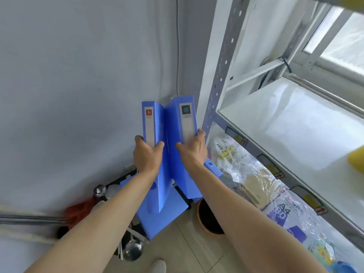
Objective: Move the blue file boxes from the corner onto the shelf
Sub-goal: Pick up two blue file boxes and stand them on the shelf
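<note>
Two blue file boxes are held up in the corner, spines toward me. My left hand (147, 154) grips the left file box (157, 123), which carries a red label. My right hand (194, 150) grips the right file box (175, 119), marked with a dark round label. More blue file boxes (163, 217) lie flat on the floor below them. The white shelf board (295, 123) of the grey metal rack stands to the right, bare near its front edge.
The rack's perforated grey post (218, 75) rises just right of the held boxes. Plastic-wrapped paper packs (279, 205) fill the lower shelf. A dark round bin (208, 219), metal ladles (133, 247) and a red cloth (78, 211) sit on the floor. A yellow object (357, 160) rests at the shelf's right.
</note>
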